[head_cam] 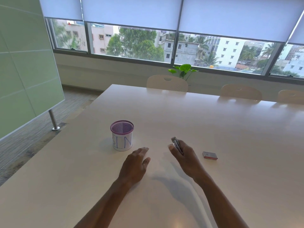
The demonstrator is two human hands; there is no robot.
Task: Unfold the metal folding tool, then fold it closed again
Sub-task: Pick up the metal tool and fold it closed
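Note:
My right hand holds a small metal folding tool between thumb and fingers, a little above the white table. The tool's shiny tip sticks out past the fingertips, and it looks folded shut, though the palm hides its lower part. My left hand hovers palm down over the table to the left of the right hand, fingers slightly apart, holding nothing.
A purple mesh cup with a white paper label marked "BIN" stands left of my left hand. A small red and grey box lies on the table right of my right hand. Chairs line the far table edge.

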